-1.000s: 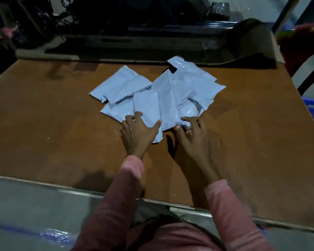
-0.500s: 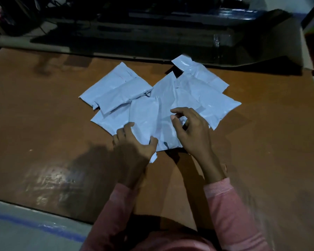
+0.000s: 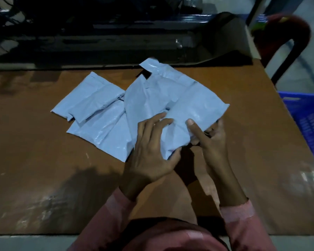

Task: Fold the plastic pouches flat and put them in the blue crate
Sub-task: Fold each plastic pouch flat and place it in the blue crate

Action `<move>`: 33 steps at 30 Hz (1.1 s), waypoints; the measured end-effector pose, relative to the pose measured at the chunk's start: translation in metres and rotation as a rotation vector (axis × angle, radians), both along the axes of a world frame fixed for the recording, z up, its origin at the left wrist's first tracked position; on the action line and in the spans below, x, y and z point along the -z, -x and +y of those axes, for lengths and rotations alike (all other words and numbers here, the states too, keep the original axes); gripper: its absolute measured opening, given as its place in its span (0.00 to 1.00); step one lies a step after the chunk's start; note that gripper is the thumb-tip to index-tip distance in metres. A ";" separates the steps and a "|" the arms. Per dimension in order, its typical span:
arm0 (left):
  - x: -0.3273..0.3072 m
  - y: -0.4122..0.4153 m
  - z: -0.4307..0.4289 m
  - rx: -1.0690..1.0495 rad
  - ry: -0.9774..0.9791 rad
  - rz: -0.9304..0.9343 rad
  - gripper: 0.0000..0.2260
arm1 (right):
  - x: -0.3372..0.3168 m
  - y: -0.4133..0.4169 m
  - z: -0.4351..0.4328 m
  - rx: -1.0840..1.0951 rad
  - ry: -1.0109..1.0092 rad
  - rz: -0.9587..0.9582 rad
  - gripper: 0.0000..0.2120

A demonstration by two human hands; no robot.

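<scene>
head view, looking down on a brown counter (image 3: 43, 160). a pile of pouches (image 3: 101, 113) in pale blue-grey plastic lies on the middle of the counter, each overlapping the next; the exact count cannot be told. the front pouch (image 3: 198, 107) lies on the near right part of the pile, partly over a larger pouch (image 3: 149, 93) behind it.

left hand (image 3: 152, 153): palm down, fingers (image 3: 152, 124) straight and spread, resting on the near left part of the front pouch. the thumb (image 3: 177, 153) lies at the pouch's near corner. grip state: apart, pressing flat, not clamped.

right hand (image 3: 214, 142): at the near right edge of the front pouch. the thumb (image 3: 192, 125) lies on the top face, and the other fingers (image 3: 219, 124) curl round the edge from the right side. grip state: clamped on the front pouch, which is creased between the two hands.

blue crate (image 3: 308, 120): beyond the right edge of the counter, well apart from the pile. only part of its slotted wall shows, and its contents cannot be told.

both forearms wear pink sleeves (image 3: 239, 212). a dark red chair (image 3: 283, 31) stands off the far right corner of the counter. the area behind the counter is dark and unclear.
</scene>
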State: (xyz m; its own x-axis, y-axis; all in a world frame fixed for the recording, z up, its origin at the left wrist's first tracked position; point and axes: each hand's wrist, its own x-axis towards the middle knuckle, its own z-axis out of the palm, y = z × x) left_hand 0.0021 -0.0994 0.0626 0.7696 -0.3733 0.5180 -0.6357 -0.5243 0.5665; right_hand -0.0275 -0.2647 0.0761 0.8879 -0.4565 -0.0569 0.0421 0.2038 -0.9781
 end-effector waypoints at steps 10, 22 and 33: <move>0.052 0.024 -0.031 0.422 -0.210 0.144 0.30 | 0.062 0.108 -0.061 0.387 -0.059 0.234 0.31; 0.054 0.106 -0.034 0.075 -0.422 0.102 0.26 | 0.072 0.144 -0.034 0.190 1.306 0.262 0.19; 0.094 0.096 -0.047 0.130 -0.568 0.165 0.30 | 0.104 0.135 -0.030 -0.061 1.317 0.415 0.24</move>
State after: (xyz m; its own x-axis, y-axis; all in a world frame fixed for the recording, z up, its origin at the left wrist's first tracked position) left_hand -0.0944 -0.1463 -0.0313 0.7523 -0.6529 0.0881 -0.6426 -0.6976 0.3169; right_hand -0.1625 -0.2943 -0.0277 0.9326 -0.3406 0.1190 -0.2722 -0.8808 -0.3875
